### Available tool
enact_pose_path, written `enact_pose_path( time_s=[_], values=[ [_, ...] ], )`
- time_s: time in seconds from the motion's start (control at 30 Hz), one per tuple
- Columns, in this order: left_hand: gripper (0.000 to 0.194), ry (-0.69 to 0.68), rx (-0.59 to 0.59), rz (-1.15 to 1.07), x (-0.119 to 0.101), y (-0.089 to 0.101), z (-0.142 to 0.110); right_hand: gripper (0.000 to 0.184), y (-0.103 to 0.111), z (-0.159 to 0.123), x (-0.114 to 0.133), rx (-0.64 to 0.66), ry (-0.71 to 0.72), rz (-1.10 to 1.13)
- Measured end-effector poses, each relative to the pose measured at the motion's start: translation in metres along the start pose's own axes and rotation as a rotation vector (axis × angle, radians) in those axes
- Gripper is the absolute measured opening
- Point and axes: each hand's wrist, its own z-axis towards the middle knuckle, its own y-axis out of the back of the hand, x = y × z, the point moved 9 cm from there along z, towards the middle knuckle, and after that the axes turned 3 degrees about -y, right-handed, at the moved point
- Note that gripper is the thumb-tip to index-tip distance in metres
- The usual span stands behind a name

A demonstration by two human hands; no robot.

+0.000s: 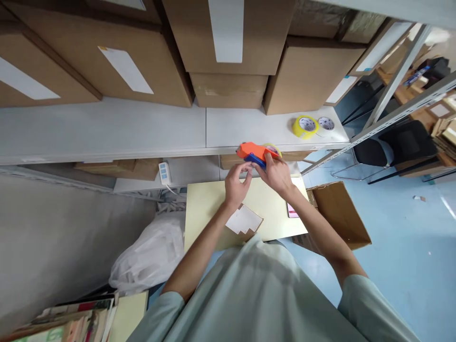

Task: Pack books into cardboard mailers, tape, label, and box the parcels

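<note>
My right hand grips an orange and blue tape dispenser with a yellowish tape roll in it, held up at the front edge of the white shelf. My left hand is just left of it, fingers curled in a pinch at the dispenser's blue front end; what it pinches is too small to make out. Below both hands lies a small cardboard box with a white label on a pale yellow table.
Large cardboard boxes fill the shelf. Two tape rolls lie at its right end. An open cardboard box stands on the blue floor at right, a white plastic bag at left, a black chair farther right.
</note>
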Motion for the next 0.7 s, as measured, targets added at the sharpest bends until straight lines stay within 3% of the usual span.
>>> enact_pose_path(
  time_s=[0.1,0.2,0.33,0.43,0.57,0.63,0.7],
  values=[
    [0.024,-0.159,-0.125,-0.110,-0.020,0.024,0.041,0.060,0.018,0.052,0.012,-0.111,0.083,0.030],
    [0.023,-0.200,-0.170,-0.104,-0.024,0.044,0.059,0.059,0.010,0.094,0.017,-0.109,0.075,0.029],
    [0.020,-0.176,-0.161,-0.074,-0.019,0.062,0.057,0.053,-0.018,0.126,0.019,-0.027,0.009,0.022],
    [0.020,-0.137,-0.120,-0.091,-0.003,0.063,0.040,0.057,-0.025,0.133,0.017,-0.043,-0.021,0.063],
    [0.022,0.035,0.031,-0.060,0.057,0.047,-0.006,0.066,-0.014,0.101,0.004,-0.242,-0.005,0.164],
    [0.026,0.177,0.114,-0.019,0.101,0.037,-0.040,0.067,-0.024,0.060,-0.010,-0.288,-0.046,0.211],
    [0.027,0.367,0.209,0.040,0.148,0.027,-0.079,0.069,-0.050,0.003,-0.028,-0.258,-0.143,0.264]
  ],
)
